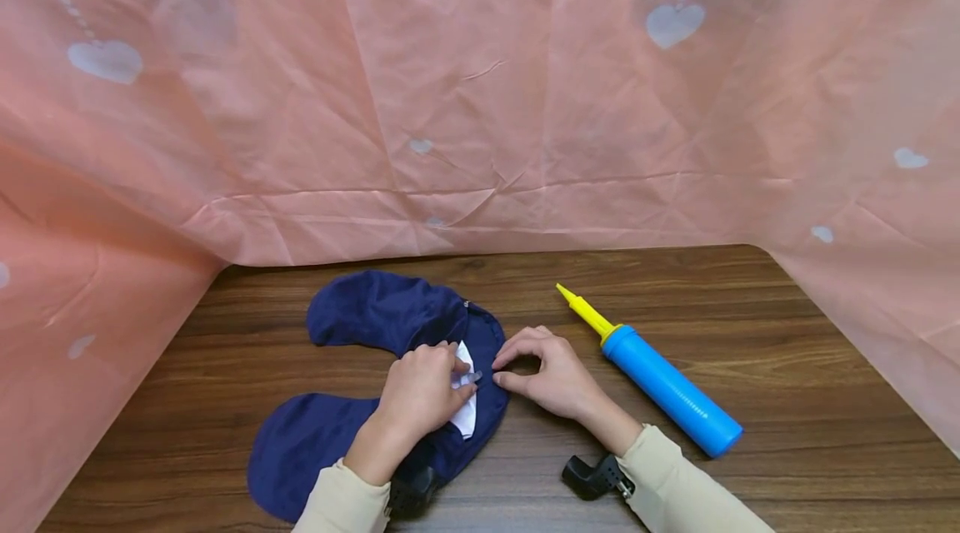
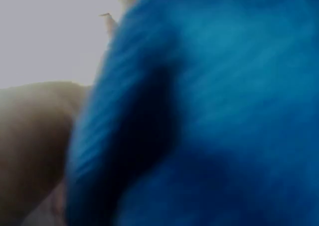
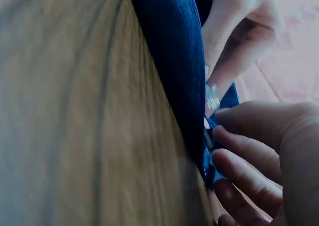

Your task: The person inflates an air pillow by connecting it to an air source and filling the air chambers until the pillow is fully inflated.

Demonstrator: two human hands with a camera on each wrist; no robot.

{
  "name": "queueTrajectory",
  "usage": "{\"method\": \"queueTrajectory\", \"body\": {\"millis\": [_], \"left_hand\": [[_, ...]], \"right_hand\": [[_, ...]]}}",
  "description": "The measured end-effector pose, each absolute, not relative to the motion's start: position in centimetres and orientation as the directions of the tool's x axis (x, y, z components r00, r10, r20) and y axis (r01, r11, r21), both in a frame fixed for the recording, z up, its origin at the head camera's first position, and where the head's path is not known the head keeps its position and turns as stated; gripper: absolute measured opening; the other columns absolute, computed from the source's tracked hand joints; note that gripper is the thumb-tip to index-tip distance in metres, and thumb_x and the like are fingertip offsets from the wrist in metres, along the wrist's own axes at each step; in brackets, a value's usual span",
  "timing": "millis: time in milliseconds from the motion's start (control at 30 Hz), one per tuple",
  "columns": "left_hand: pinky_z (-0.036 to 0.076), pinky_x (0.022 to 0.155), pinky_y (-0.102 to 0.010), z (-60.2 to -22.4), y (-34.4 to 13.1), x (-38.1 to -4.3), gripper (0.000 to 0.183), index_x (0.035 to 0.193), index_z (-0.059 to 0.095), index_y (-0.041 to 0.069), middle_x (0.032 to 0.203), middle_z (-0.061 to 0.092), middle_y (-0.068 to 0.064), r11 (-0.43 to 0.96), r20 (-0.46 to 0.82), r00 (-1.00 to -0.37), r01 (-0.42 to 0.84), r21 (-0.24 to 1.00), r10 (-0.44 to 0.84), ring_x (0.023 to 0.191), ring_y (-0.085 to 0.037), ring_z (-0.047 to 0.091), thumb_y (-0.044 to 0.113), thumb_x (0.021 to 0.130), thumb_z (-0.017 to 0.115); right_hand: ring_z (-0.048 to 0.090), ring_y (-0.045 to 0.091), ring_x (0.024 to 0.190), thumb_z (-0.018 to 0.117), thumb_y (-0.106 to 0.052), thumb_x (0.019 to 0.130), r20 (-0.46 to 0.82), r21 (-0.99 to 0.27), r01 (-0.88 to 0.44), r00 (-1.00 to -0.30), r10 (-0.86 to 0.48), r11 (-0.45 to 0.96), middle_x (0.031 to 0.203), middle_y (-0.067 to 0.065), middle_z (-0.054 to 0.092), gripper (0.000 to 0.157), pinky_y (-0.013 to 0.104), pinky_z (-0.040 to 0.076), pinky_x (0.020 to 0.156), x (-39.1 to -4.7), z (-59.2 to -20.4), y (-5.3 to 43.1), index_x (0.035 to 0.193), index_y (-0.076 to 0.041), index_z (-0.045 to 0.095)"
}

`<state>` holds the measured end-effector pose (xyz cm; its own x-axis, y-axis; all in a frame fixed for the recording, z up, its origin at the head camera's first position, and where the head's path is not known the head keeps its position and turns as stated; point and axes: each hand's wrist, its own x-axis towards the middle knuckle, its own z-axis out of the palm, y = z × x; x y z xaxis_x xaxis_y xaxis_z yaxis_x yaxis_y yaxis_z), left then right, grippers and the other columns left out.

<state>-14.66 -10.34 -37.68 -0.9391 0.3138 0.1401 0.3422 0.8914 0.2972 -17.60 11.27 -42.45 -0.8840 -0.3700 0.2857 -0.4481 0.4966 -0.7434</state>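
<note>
Head cam had the left hand point(image 1: 422, 387) pinching a clear valve point(image 1: 472, 378), probably to steady it, right hand point(image 1: 551, 372) fingers slightly parted by the navy neck pillow point(image 1: 382, 308).

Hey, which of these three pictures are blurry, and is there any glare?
Head view: fairly sharp, with a small bright glint on the blue pump; left wrist view: badly blurred, the pillow a smeared blue mass; right wrist view: table blurred, curtain washed out at upper right.
</note>
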Motion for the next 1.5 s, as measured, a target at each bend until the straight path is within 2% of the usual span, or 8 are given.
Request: {"method": "queueTrajectory", "body": {"millis": [200,333,633,1100,1500], "left_hand": [[0.059,0.097,-0.062,-37.1,-10.8,-14.7,0.032,0.116,0.085,0.012,0.145,0.069,-0.02,0.877,0.02,-0.943,0.318,0.359,0.333,0.13,-0.044,0.068,0.026,0.088,0.089],[0.06,0.096,-0.061,-37.1,-10.7,-14.7,0.031,0.114,0.086,0.011,0.145,0.069,-0.021,0.877,0.021,-0.942,0.319,0.359,0.334,0.129,-0.044,0.069,0.025,0.087,0.09],[0.061,0.092,-0.06,-37.2,-10.9,-14.6,0.029,0.112,0.086,0.011,0.143,0.07,-0.021,0.875,0.049,-0.944,0.323,0.36,0.328,0.126,-0.044,0.07,0.025,0.087,0.09],[0.061,0.095,-0.06,-37.2,-10.9,-14.6,0.031,0.114,0.086,0.011,0.145,0.069,-0.018,0.872,0.026,-0.945,0.31,0.38,0.325,0.13,-0.043,0.068,0.024,0.086,0.09],[0.059,0.097,-0.06,-37.3,-11.1,-14.6,0.031,0.114,0.086,0.011,0.145,0.07,-0.015,0.863,0.026,-0.947,0.303,0.405,0.321,0.131,-0.044,0.067,0.024,0.087,0.09]], "right_hand": [[0.062,0.011,0.103,0.089,-0.025,0.089,0.288,-0.713,-0.489,-0.857,-0.427,0.502,0.1,-0.015,0.079,0.011,0.03,0.05,0.092,-17.4,-42.3,10.7,0.1,-0.025,0.086],[0.062,0.01,0.1,0.09,-0.028,0.088,0.285,-0.713,-0.474,-0.869,-0.405,0.517,0.097,-0.017,0.079,0.01,0.03,0.05,0.088,-17.4,-42.3,10.3,0.098,-0.027,0.085],[0.059,0.009,0.097,0.092,-0.039,0.085,0.198,-0.723,-0.368,-0.921,-0.335,0.585,0.09,-0.019,0.07,0.014,0.036,0.041,0.094,-17.3,-42.3,9.1,0.087,-0.033,0.079],[0.057,0.006,0.092,0.088,-0.032,0.091,0.239,-0.697,-0.423,-0.898,-0.368,0.579,0.092,-0.02,0.074,0.008,0.033,0.04,0.089,-17.2,-42.4,9.3,0.092,-0.03,0.08],[0.061,0.01,0.095,0.082,-0.02,0.094,0.32,-0.66,-0.51,-0.855,-0.408,0.551,0.097,-0.011,0.079,0.005,0.03,0.045,0.086,-17.1,-42.7,9.4,0.099,-0.02,0.084]]}}
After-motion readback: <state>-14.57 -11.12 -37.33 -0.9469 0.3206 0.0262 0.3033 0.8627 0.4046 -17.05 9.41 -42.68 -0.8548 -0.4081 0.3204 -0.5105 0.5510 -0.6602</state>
